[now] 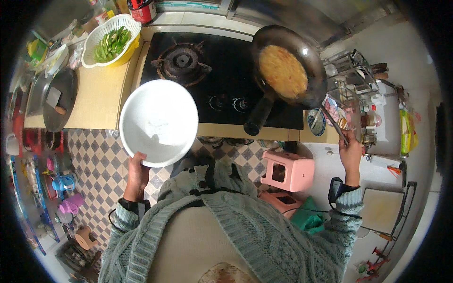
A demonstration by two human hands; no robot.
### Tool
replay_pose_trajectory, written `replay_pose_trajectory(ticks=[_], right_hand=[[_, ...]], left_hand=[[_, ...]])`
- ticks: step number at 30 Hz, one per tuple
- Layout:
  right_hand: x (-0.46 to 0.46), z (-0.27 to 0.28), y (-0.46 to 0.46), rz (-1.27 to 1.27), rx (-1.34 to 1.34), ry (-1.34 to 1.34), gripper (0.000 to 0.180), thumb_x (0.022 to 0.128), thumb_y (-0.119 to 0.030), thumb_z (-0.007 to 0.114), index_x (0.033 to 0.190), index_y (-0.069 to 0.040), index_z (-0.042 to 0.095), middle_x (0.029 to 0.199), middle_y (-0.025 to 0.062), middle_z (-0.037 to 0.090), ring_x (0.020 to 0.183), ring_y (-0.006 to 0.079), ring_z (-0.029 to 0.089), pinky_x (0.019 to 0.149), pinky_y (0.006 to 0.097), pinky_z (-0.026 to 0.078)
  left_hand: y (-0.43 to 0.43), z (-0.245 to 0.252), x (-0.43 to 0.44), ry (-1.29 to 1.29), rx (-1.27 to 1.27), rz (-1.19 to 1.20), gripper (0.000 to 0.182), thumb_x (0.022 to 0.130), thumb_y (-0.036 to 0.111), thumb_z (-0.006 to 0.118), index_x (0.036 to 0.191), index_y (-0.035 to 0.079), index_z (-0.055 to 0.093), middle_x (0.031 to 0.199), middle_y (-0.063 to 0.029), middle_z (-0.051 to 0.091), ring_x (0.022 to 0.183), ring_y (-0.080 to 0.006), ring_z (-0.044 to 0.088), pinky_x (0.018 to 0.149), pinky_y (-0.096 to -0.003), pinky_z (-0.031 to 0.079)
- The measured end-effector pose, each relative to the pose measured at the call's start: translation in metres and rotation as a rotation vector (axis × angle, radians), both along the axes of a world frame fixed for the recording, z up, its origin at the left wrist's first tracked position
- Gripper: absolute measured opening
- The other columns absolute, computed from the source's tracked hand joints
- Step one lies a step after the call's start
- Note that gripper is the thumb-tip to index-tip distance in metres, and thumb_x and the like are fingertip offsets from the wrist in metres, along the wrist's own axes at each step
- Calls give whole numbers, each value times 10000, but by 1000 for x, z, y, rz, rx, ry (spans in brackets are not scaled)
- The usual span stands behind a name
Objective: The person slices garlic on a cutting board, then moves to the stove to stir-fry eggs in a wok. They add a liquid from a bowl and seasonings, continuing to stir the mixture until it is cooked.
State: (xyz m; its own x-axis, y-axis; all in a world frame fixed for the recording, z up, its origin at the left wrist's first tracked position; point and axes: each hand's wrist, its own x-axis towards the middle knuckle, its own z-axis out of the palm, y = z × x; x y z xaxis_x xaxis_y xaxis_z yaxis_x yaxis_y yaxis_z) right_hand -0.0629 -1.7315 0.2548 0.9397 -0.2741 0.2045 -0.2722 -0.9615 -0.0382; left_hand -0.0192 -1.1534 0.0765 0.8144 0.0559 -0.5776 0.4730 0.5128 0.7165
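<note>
My left hand (137,173) grips the near rim of a white bowl (159,123), with the thumb over the edge. No food shows in the bowl, which is held in front of the stove's left side. My right hand (350,155) is closed around the thin handle of a cooking utensil (334,122). That handle runs up to the wok's right edge; its head cannot be made out. A dark wok (315,81) sits over the right side of the black gas stove (226,67). Yellow-orange food (283,70) lies in it, and its black handle (260,115) points towards me.
At left, a white colander (132,24) holds cut green vegetables (113,44). A cleaver (55,99) rests on a dark round board (63,116). The left burner (182,62) is bare. Right of the wok stand a patterned bowl (316,122) and a metal rack (348,67). Pink stools (293,171) stand below.
</note>
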Motion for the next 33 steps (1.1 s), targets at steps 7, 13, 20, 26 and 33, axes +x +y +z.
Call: replay_pose_trajectory(ticks=[7, 13, 20, 26, 33], right_hand=[[12, -48, -14, -46, 247, 38, 224, 818, -64, 590, 1037, -54, 544, 779, 180, 642, 688, 331, 624, 629, 393, 474], [22, -54, -22, 60, -19, 85, 356, 834, -119, 594, 1169, -59, 492, 849, 178, 641, 777, 337, 617, 703, 419, 468], [35, -161, 89, 341, 115, 56, 162, 844, -147, 611, 938, -16, 590, 831, 155, 602, 777, 268, 584, 710, 361, 468], [144, -219, 186, 28, 248, 114, 432, 878, -358, 581, 1085, 20, 562, 887, 211, 649, 820, 383, 628, 738, 410, 501], [171, -215, 205, -121, -66, 236, 571, 912, -474, 493, 1023, 81, 567, 935, 282, 633, 882, 420, 622, 759, 464, 507]], left_hand=[[-9, -14, -6, 1, -90, 31, 487, 762, 97, 516, 1203, -88, 423, 1105, -152, 539, 1007, -267, 544, 888, -395, 445], [2, -15, -21, 13, 11, 58, 539, 755, 96, 512, 1244, -81, 369, 1111, -146, 514, 993, -245, 526, 873, -373, 436], [13, -21, -23, 102, 51, 76, 562, 751, 96, 509, 1267, -61, 348, 1125, -148, 495, 1025, -236, 487, 909, -362, 393], [29, -30, -33, 155, 32, 99, 526, 755, 103, 527, 1221, -92, 379, 1088, -145, 515, 996, -225, 492, 892, -319, 391], [51, -42, -43, 190, 85, 29, 583, 737, 150, 536, 1255, -49, 357, 1067, -134, 507, 965, -229, 506, 847, -352, 432]])
